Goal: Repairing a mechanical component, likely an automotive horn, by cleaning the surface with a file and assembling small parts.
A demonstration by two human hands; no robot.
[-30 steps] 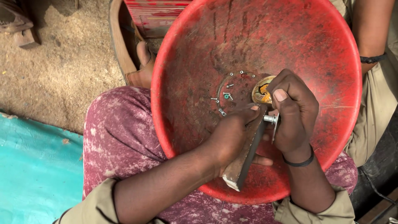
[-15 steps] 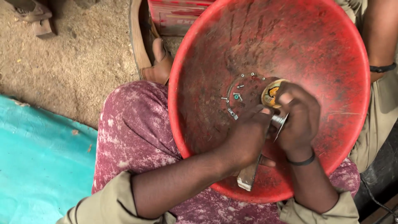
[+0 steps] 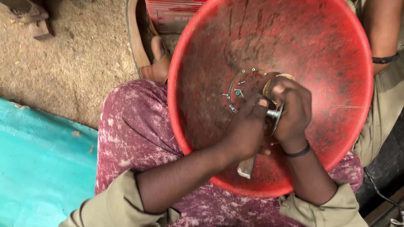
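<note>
A large red plastic basin (image 3: 328, 54) rests on my lap. Inside it, my left hand (image 3: 246, 128) grips a long metal tool whose handle end (image 3: 246, 167) sticks out below my palm. My right hand (image 3: 294, 111) is closed around a small round metal part with a short shaft (image 3: 275, 114), held against the tool. A brass-coloured ring (image 3: 269, 84) peeks out above my right fingers. Several small screws (image 3: 235, 90) lie loose on the basin's bottom, just left of my hands.
My maroon speckled trousers (image 3: 134, 130) lie under the basin. My bare foot (image 3: 158, 61) rests on sandy ground (image 3: 71, 63). A turquoise sheet (image 3: 38, 168) covers the lower left. Another person's arm with a black wristband (image 3: 385, 59) is at the right edge.
My hands have closed in on each other, the right hand now covering more of the brass ring. The view has shifted, so the basin sits further right in the picture.
</note>
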